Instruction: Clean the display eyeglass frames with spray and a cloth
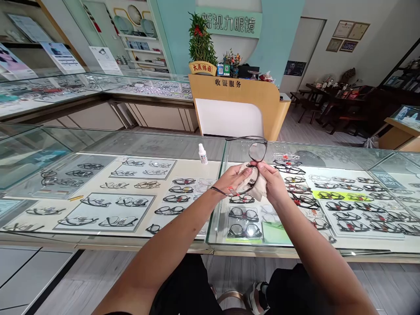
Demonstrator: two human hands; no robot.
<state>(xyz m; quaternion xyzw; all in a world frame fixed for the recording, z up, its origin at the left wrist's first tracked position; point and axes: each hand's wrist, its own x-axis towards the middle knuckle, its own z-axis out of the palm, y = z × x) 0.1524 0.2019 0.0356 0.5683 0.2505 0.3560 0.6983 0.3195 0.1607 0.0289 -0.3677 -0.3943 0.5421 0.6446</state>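
Step in hand, as judged: lens wiping. The workpiece, a pair of dark-framed eyeglasses (257,152), is held just right of frame centre, above the glass top of the bench (157,145). Both hands are clamped on it and meet near the bridge. The left hand (233,177) pinches the frame through a pale cloth (261,187); the right hand (274,181) grips beside it, thumb close to the bridge, with the cloth bunched between the two. The upper lens is exposed; the cloth covers most of the lower one. One temple extends left above the hands, the other curves below them across the left wrist.

The next move, as judged, calls for a steady hold at the bridge, light finger pressure through the cloth, and both temples kept clear of the glass.

Containers:
- White bottle (203,154): upright on the bench, left of the hands; contents not visible.
- Bench interior: a display case, divided near frame centre.
- Lower-left tray (110,210): four pairs of spectacles.
- Upper-left tray (139,169): four further pairs.
- Right-hand section: many pairs in rows, some on a yellow-green strip (315,195); exact count cannot be determined.
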